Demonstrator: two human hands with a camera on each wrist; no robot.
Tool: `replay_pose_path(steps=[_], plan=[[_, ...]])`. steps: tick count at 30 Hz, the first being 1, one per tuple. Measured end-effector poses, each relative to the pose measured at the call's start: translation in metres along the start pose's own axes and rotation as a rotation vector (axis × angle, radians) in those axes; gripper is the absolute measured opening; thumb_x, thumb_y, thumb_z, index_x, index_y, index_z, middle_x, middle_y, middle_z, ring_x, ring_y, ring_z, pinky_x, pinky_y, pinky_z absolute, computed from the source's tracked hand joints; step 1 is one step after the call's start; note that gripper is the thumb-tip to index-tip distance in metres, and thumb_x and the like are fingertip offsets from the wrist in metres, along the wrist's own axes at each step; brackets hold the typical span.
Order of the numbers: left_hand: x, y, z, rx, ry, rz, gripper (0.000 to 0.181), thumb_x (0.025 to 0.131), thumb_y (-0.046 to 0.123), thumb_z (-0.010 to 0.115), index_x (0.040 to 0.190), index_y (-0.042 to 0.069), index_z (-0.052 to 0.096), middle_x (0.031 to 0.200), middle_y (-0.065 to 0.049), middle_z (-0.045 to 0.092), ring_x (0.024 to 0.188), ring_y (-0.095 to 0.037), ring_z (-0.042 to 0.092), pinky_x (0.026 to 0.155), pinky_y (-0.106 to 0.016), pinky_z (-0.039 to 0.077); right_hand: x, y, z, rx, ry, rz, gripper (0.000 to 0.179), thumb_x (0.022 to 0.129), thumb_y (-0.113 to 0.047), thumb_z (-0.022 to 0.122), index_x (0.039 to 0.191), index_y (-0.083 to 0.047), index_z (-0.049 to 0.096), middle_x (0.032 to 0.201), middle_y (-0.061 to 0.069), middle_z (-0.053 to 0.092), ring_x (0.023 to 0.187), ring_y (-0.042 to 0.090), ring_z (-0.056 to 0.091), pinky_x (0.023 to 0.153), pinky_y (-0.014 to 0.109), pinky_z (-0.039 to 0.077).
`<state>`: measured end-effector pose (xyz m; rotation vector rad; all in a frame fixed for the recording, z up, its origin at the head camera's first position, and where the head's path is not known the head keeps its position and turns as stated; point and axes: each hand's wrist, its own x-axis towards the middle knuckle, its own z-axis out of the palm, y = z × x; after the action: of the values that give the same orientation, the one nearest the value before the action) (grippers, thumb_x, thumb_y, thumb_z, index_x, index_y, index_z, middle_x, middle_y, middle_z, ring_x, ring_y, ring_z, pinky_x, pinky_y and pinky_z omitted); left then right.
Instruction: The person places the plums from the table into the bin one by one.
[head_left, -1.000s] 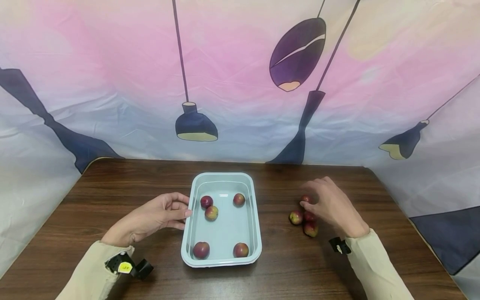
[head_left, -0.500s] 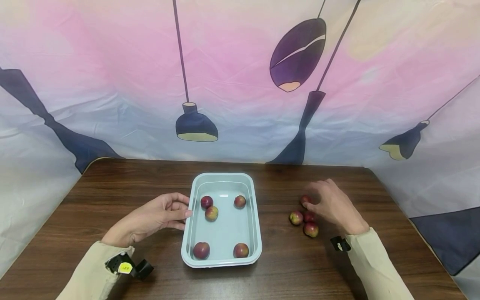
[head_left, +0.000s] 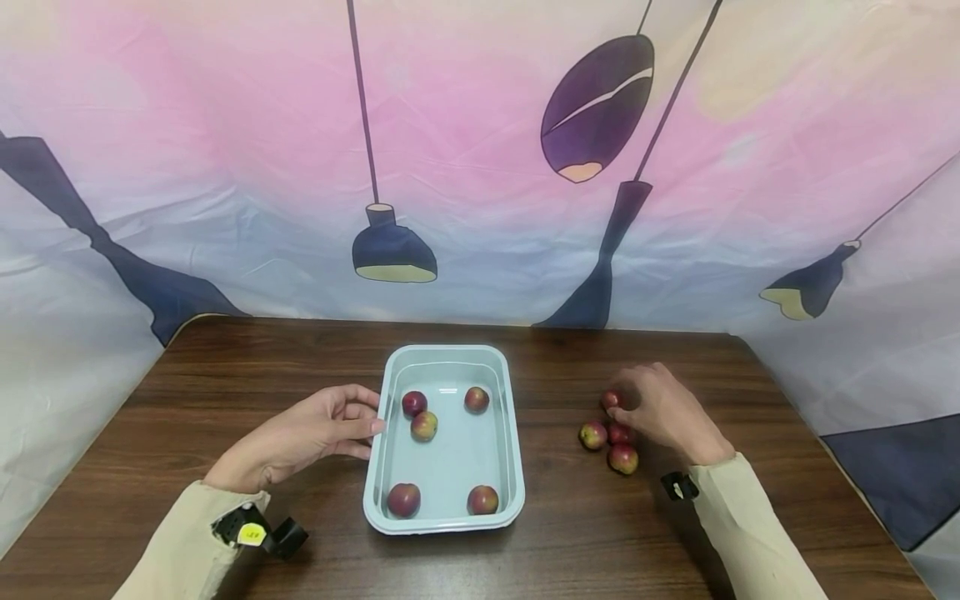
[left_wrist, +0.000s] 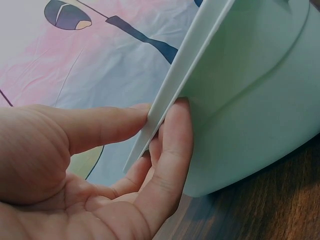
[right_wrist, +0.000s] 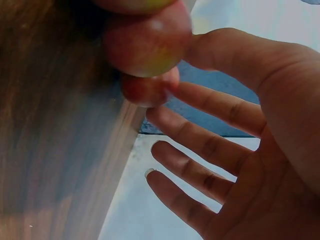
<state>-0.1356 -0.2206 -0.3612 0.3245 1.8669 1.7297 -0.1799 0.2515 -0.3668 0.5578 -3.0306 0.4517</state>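
Note:
My left hand [head_left: 318,429] pinches the left rim of a pale blue-green tray [head_left: 378,454], thumb on one side and fingers on the other. Inside the tray sit several small round red-green fruits, including a dark red one [head_left: 413,404] against a yellowish one [head_left: 423,426]. My right hand [head_left: 667,412] is at a small cluster of similar fruits on the table. Its thumb and index finger reach around the farthest fruit [head_left: 610,400]; in the right wrist view the index fingertip meets that fruit [right_wrist: 147,90], with the other fingers extended. The thumb tip is partly hidden behind a nearer fruit [right_wrist: 150,42].
The dark wooden table [head_left: 555,542] runs back to a printed cloth [head_left: 480,167] with hanging-lamp pictures. In the cluster, a green-tinged fruit [head_left: 592,435] lies on the left and another [head_left: 622,458] at the front. Camera straps [head_left: 258,532] sit on the wrists.
My right hand has shifted slightly down, and more of the farthest fruit shows. The fruit at the tray's back right rolled a little right, then back left. My left hand keeps still.

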Motion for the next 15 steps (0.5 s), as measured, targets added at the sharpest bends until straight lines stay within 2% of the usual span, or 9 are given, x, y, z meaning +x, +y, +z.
replay_pose_path(steps=[7, 15], plan=[[0.0003, -0.0001, -0.0004, 0.0, -0.003, 0.003, 0.059, 0.101, 0.015, 0.065, 0.138, -0.017, 0.033, 0.108, -0.009, 0.072, 0.101, -0.017, 0.073, 0.09, -0.036, 0.064, 0.0015, 0.0037, 0.003, 0.011, -0.01, 0.009, 0.017, 0.088, -0.018, 0.078, 0.104, -0.014, 0.075, 0.1, 0.0, 0.075, 0.098, 0.022, 0.069, 0.085, 0.048, 0.06], [0.0001, 0.0006, 0.0003, 0.003, 0.0, -0.004, 0.06, 0.101, 0.016, 0.066, 0.139, -0.017, 0.033, 0.108, -0.009, 0.072, 0.101, -0.017, 0.073, 0.09, -0.036, 0.064, 0.0026, 0.0062, 0.0064, 0.013, -0.018, 0.01, 0.017, 0.089, -0.019, 0.076, 0.106, -0.014, 0.074, 0.103, 0.002, 0.075, 0.1, 0.024, 0.07, 0.087, 0.05, 0.059]])
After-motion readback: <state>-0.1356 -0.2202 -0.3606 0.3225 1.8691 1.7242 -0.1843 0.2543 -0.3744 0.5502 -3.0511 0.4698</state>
